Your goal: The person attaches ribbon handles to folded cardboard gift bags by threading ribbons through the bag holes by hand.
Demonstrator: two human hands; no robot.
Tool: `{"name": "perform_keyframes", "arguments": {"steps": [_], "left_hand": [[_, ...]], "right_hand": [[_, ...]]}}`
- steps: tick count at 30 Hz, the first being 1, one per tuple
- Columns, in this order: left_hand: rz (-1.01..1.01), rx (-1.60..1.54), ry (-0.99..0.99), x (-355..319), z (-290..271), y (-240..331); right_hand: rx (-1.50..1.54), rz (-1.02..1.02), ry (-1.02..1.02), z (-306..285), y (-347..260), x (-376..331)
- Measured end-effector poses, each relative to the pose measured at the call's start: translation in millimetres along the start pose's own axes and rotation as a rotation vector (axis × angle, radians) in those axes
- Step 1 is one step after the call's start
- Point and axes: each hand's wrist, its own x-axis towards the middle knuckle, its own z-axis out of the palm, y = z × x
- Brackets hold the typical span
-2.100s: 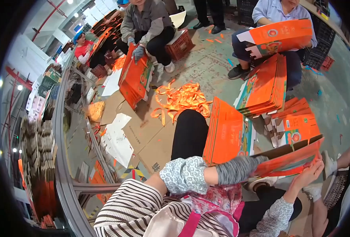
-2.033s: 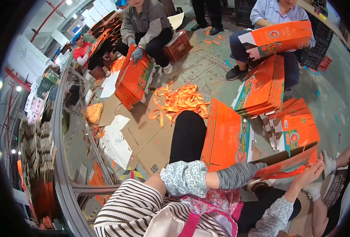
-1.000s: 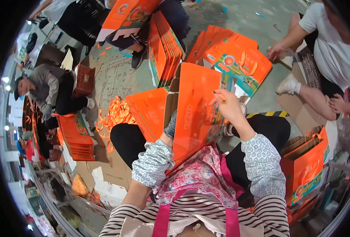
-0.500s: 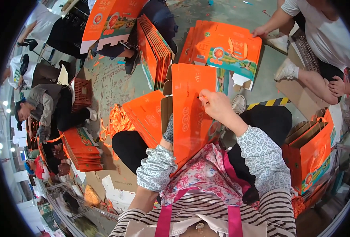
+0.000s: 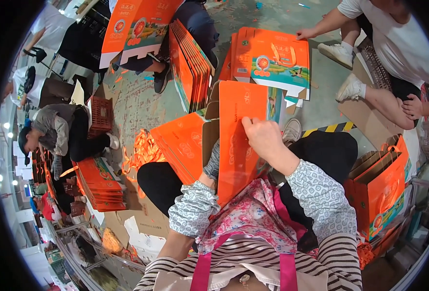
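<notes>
One flat orange carton blank [image 5: 238, 140] stands upright over the person's lap, just above the floral apron [image 5: 253, 218]. The right hand [image 5: 265, 138] lies on its front face, fingers together and curled against the cardboard near the top edge. The left hand [image 5: 213, 162] is behind the blank's left edge in a grey glove; how its fingers stand cannot be told. Left of the blank leans one more orange panel [image 5: 183, 145]. Right of it stand two assembled orange gift bags [image 5: 381, 186]. Beyond it, one printed carton [image 5: 272, 60] lies flat under another person's hand [image 5: 305, 34], and one stack of upright blanks [image 5: 190, 63] stands farther left.
</notes>
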Motion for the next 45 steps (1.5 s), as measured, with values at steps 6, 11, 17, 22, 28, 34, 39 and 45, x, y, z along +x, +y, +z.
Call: {"name": "perform_keyframes", "arguments": {"steps": [6, 11, 17, 22, 28, 34, 39, 45], "left_hand": [[0.115, 0.252, -0.002, 1.6, 0.1, -5.3], [0.183, 0.395, 0.043, -1.8, 11.4, -2.3], [0.192, 0.389, 0.056, 4.9, 21.4, 5.1], [0.065, 0.159, 0.05, 1.6, 9.4, 5.8], [0.063, 0.124, 0.066, 27.6, -12.1, -3.6], [0.312, 0.728, 0.033, 56.5, -27.3, 2.3], [0.456, 1.289, 0.009, 37.1, 9.3, 20.1], [0.486, 1.272, 0.03, 35.9, 7.1, 23.1]], "right_hand": [[0.197, 0.125, -0.075, 0.0, 10.5, 0.7], [0.174, 0.148, -0.174, -12.8, 3.7, 1.8], [0.087, 0.077, -0.05, 1.4, 7.9, -4.1], [0.388, 0.259, 0.014, 1.9, 16.4, -1.2], [0.205, 0.13, -0.11, 0.3, 16.8, -1.6], [0.213, 0.135, -0.104, 5.9, 14.6, -3.1], [0.267, 0.124, -0.085, 3.3, 18.1, -2.5], [0.276, 0.12, -0.12, 11.2, 20.5, 0.4]]}}
